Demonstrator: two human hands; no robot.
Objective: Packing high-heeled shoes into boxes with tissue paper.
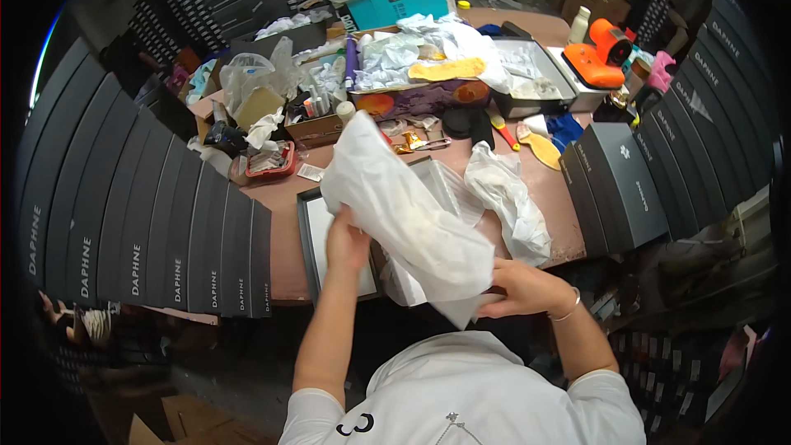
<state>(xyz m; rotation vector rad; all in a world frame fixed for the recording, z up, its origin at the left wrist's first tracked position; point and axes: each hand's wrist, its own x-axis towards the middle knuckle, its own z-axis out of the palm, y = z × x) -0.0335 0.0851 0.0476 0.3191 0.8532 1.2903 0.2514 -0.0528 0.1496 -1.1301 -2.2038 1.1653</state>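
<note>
A long bundle in white wrapping paper (404, 206) is held up slantwise above the near edge of the table. My left hand (348, 241) grips its left side, with the fingers partly behind the paper. Its lower right end is in my right hand (527, 287), fingers curled round it. Beneath the bundle, partly hidden, lies an open dark box (310, 239) with a pale inside. A second white paper-wrapped bundle (509, 202) rests on the table to the right. What either wrapping contains is hidden.
Dark shoe boxes stand in rows at left (156, 206) and right (709, 115). Across the back of the pinkish table (284, 276) are a carton of crumpled paper (395, 103), a red basket (272, 166), a yellow brush (540, 148) and an orange device (595, 66).
</note>
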